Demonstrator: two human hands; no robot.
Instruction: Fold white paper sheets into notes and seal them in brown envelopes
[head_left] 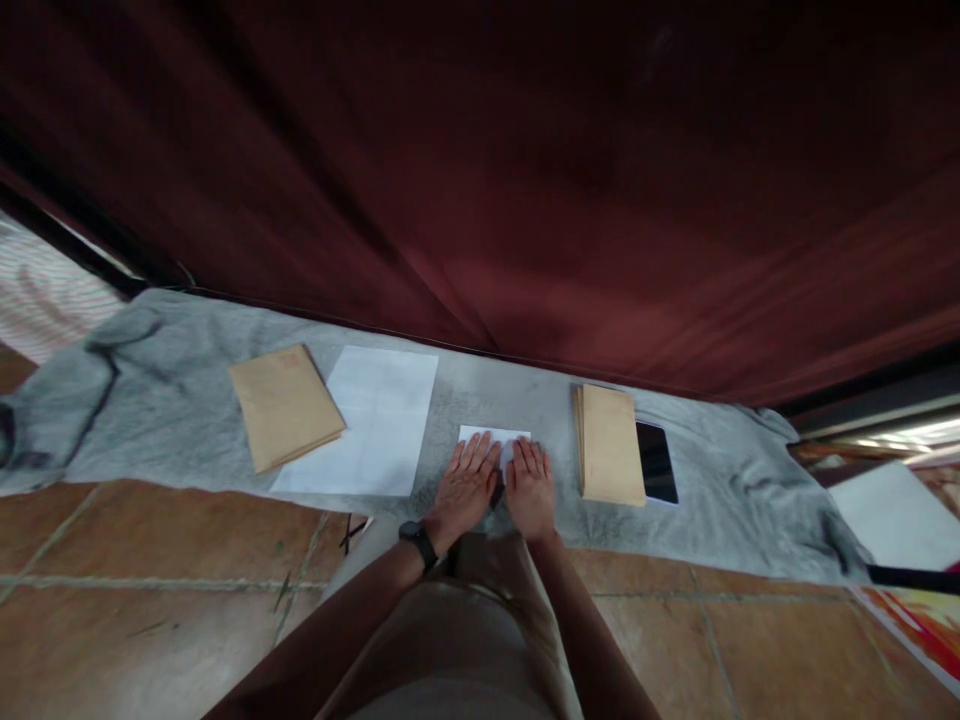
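Note:
Side by side in front of my body, my left hand and my right hand lie flat, palms down, on a small piece of white paper. Most of that paper is hidden beneath them; its far edge shows past my fingertips, and it looks folded, though I cannot be sure. Fingers of both hands are stretched out. A stack of brown envelopes lies to the right of my right hand. To the left are large white sheets, partly covered by another stack of brown envelopes.
A grey cloth covers the long narrow surface. Partly under the right envelopes lies a dark-screened phone or tablet. Behind rises a dark red curtain-like cloth. Brown floor tiles run along the near side. A white flat object is at far right.

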